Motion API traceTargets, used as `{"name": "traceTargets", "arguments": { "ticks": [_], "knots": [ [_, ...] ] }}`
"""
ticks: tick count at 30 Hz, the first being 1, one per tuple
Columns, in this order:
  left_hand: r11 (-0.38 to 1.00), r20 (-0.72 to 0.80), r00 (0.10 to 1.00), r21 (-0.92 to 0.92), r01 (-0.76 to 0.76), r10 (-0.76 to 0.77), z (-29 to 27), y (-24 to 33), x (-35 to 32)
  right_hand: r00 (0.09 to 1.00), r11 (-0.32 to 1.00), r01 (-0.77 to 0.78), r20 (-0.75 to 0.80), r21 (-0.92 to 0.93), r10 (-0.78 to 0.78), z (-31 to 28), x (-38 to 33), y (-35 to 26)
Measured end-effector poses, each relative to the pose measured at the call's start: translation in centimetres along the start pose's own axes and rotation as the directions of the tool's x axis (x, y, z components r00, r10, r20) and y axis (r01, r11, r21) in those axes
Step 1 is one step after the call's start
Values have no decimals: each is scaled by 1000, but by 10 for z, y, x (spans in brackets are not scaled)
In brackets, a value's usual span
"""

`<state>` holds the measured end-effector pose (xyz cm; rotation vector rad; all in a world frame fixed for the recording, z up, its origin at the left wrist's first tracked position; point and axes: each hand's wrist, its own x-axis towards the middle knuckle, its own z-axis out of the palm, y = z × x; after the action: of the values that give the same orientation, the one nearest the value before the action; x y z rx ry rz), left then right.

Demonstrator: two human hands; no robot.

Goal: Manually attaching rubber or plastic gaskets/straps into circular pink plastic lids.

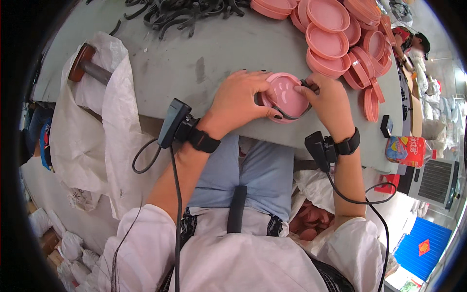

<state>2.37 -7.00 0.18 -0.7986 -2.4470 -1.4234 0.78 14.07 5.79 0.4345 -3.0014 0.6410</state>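
Near the table's front edge, a shallow pink round dish (287,92) is tilted up between my hands. My left hand (241,100) is closed on its left side, with the thumb along the near rim. A thin dark grey strip (291,117) runs round the near side of that rim. My right hand (331,100) is closed at the dish's right side, pinching the strip between thumb and fingers. How far the strip goes round the far side I cannot tell.
Many similar pink dishes (329,40) are piled at the back right of the grey table (170,92). Loose dark strips (180,17) lie at the back left. A white sack (119,100) with a brown spool (82,63) drapes over the left edge. A small black box (386,125) sits at the right edge.
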Motion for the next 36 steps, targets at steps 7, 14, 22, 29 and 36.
{"name": "traceTargets", "arguments": {
  "ticks": [7,14,22,29,36],
  "knots": [
    [999,14,1000,54,-10,9,5,-8,-4,998,996,-40,-55,-84,35,12,-7,-11],
    [997,98,993,-23,67,-64,1,-2,0,975,938,176,181,-299,-125,-6,20,2],
    [998,70,996,-6,56,-55,0,-2,-4,869,869,417,398,-266,-295,-12,32,13],
    [997,59,998,75,32,-36,4,-10,-8,864,869,406,430,-285,-262,-7,27,4],
    [999,99,994,35,35,-39,2,-6,-4,902,880,345,375,-327,-214,-8,21,0]
  ]
}}
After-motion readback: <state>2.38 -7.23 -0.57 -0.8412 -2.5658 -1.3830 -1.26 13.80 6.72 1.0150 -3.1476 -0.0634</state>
